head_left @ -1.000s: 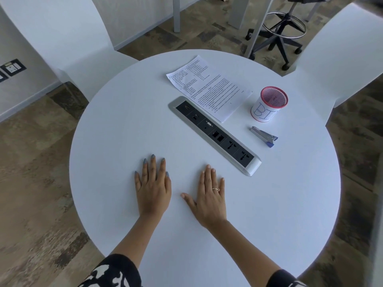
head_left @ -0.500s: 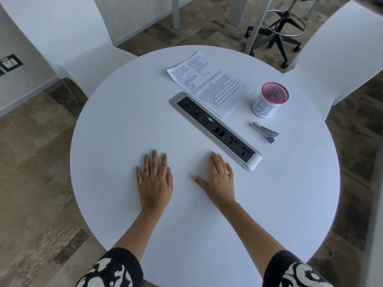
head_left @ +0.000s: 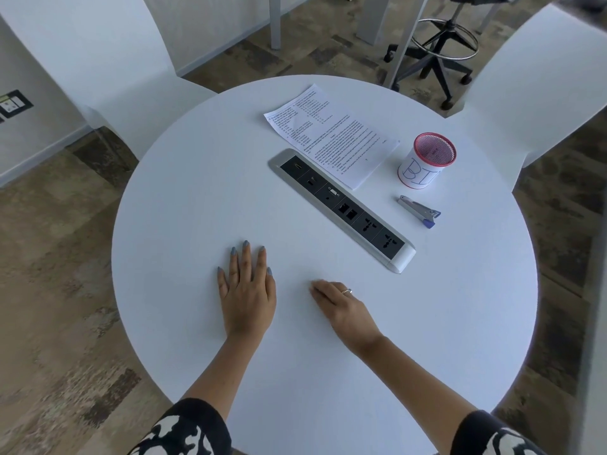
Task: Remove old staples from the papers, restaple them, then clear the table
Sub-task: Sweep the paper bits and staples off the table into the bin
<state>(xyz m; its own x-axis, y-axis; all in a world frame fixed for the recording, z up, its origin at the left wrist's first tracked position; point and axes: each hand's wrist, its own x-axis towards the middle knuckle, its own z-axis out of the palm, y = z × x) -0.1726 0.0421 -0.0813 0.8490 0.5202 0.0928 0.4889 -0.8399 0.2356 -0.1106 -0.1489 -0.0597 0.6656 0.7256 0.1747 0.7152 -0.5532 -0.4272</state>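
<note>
Papers lie printed side up at the far side of the round white desk, one corner overlapping the recessed socket strip; no staple can be made out at this size. Left hand rests palm down on the desk near the person, fingers straight and spread, holding nothing. Right hand sits just beside it, fingers curled under and partly hidden; it appears to hold nothing. Stapler lies on its side right of the strip, near the mesh cup marked as a bin.

Judged step: reach for the papers; no staple work has begun. Recommended procedure: draw the sheets toward the near edge, clear of the strip, pin them flat with the left hand, and locate the stapled corner before lifting the staple legs. Drop loose staples straight into the bin.
</note>
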